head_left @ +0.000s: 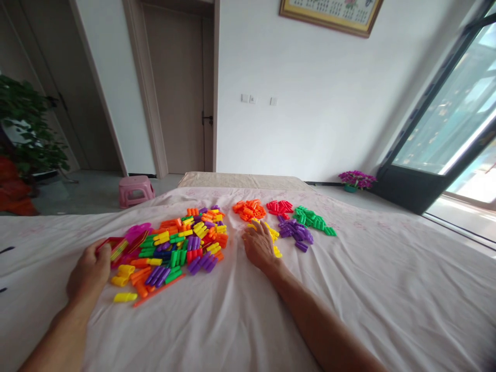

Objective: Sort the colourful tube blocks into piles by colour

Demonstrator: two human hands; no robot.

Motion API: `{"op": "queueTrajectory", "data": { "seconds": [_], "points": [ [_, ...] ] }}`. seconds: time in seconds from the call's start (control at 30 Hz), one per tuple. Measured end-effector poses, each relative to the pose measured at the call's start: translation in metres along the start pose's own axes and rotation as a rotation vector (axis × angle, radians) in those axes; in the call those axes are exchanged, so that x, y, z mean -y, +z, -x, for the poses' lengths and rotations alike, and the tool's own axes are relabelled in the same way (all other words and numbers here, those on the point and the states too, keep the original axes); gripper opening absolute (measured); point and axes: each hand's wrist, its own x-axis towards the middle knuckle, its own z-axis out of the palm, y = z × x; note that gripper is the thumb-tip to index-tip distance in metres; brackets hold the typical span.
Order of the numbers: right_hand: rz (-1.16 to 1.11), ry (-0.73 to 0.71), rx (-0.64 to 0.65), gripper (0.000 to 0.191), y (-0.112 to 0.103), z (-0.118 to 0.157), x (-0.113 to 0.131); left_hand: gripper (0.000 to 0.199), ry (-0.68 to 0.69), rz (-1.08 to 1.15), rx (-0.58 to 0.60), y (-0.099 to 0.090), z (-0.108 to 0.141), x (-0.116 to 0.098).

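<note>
A mixed heap of small coloured plastic pieces [182,245] lies on a white sheet [349,289] in front of me. To its right sit sorted piles: orange [249,209], red [279,207], green [313,219], purple [296,232] and yellow [274,235]. My right hand [258,245] rests palm down on the yellow pile, covering part of it; what its fingers hold is hidden. At the heap's left edge my left hand [88,274] curls its fingers beside a red flat piece [110,245] and loose yellow pieces [124,274].
The bed's far end [240,181] meets a grey floor. A pink stool [135,189] stands beyond it on the left, a plant [27,129] further left. A closed door [178,88] is behind, a window [445,124] and flower pot [354,181] on the right.
</note>
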Motion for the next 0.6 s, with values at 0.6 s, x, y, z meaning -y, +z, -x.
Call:
{"op": "queueTrajectory", "data": {
  "seconds": [0.6],
  "points": [
    [-0.267,-0.042,-0.016,0.017,0.009,-0.016,0.032,0.072,-0.06,0.006,0.038,-0.001,-0.001,-0.002]
  ]
}}
